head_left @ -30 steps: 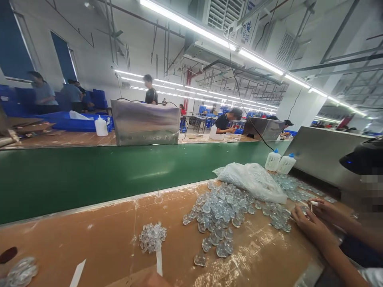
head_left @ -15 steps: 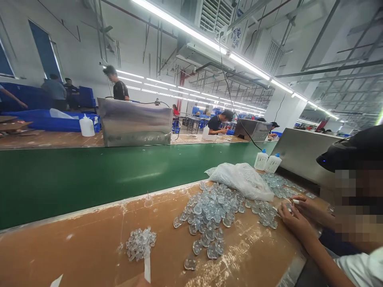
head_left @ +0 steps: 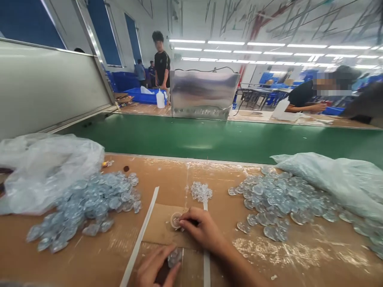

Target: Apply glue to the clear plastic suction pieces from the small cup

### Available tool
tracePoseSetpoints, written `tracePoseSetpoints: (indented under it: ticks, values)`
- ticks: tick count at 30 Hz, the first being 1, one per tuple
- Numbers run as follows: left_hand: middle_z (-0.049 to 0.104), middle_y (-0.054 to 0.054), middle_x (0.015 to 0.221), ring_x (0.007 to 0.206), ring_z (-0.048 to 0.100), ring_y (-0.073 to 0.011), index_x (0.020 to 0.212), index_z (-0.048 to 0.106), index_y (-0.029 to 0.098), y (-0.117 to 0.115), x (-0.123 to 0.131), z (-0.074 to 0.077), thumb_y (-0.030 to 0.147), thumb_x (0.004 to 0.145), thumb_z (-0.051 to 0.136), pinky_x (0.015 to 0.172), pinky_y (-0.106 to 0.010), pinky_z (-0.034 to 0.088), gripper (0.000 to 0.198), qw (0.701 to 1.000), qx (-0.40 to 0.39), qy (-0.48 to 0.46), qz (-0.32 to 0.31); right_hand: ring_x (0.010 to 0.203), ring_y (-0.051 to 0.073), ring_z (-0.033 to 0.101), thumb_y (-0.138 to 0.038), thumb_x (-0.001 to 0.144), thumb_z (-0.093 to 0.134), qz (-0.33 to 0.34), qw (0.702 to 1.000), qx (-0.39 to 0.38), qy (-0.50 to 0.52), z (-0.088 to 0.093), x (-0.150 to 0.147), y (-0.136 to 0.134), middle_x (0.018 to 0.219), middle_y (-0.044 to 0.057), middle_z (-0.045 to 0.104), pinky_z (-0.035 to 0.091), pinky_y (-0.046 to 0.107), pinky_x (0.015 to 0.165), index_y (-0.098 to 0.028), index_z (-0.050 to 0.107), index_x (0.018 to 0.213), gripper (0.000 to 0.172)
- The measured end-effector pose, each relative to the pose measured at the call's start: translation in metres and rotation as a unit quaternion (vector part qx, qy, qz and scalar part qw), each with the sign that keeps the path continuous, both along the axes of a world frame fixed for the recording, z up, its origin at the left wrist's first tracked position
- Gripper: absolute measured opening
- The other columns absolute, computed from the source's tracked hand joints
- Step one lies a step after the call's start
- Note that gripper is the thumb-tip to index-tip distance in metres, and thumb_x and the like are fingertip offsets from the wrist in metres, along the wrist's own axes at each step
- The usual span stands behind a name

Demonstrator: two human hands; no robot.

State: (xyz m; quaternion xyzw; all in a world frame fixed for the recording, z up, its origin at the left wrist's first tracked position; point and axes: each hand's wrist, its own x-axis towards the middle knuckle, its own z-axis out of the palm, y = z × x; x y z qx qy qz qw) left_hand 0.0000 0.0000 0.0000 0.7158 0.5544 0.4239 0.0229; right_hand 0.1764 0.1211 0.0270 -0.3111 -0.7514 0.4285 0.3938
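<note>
In the head view, a disc (head_left: 176, 220) is held at its right edge between the thumb and finger of the right hand (head_left: 200, 228), over a card (head_left: 152, 227) on the brown surface (head_left: 95, 263). Whether the disc is lifted or lies flat cannot be told. A clear piece (head_left: 174, 258) is gripped between the thumb and fingers of the left hand (head_left: 151, 266), nearer the body.

The disc seems the likelier to be lost: it is held only by its rim, so it could be tipped or flicked away if the pinch were tightened unevenly. The piece looks smooth, and it could be let slip if the left fingers were loosened or turned. Because the two hands are worked close together, one item might also be knocked by the other, and the clear plastic could be scratched.

The small pile (head_left: 201, 191) lies just beyond the right knuckles, so it could be scattered by a forward sweep. By a wide swing of the right forearm, stray pieces of the right pile (head_left: 275, 195) might be caught. The left pile (head_left: 92, 203) lies well apart from the hands and is probably less at risk, unless the bag (head_left: 60, 159) beside it is pulled.
</note>
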Motion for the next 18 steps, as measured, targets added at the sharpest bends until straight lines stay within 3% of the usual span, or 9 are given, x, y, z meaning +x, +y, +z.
tracePoseSetpoints:
  ticks: [5,10,18]
  values:
    - [0.077,-0.001,0.095,0.084,0.074,-0.0133,0.111,0.064,0.026,0.005,0.014,0.013,0.038,0.091,0.059,0.078,-0.016,0.058,0.024,1.000,-0.004,-0.023,-0.005,0.071,0.015,0.059,-0.028,0.091,0.061,-0.024,0.999,0.026,-0.003,-0.001,-0.001,0.000,0.078,0.006,0.065,0.044,0.024,0.064,-0.017,0.072,0.084,0.018]
    - [0.077,-0.002,0.092,0.082,0.074,-0.0148,0.103,0.068,0.025,0.012,0.016,0.029,0.041,0.092,0.057,0.075,-0.020,0.060,0.023,0.999,-0.011,-0.022,0.028,0.069,0.014,0.056,-0.025,0.092,0.058,-0.053,0.997,0.051,-0.019,-0.002,0.002,0.002,0.075,0.004,0.062,0.043,0.024,0.063,-0.018,0.069,0.082,0.017]
    - [0.074,-0.002,0.090,0.067,0.069,-0.0131,0.102,0.070,0.025,0.010,0.017,0.030,0.031,0.088,0.063,0.062,-0.020,0.060,0.017,0.995,-0.062,-0.075,0.036,0.065,0.014,0.055,-0.032,0.091,0.058,-0.079,0.997,-0.003,-0.007,0.011,0.011,0.002,0.072,0.003,0.062,0.041,0.025,0.061,-0.018,0.068,0.078,0.021]
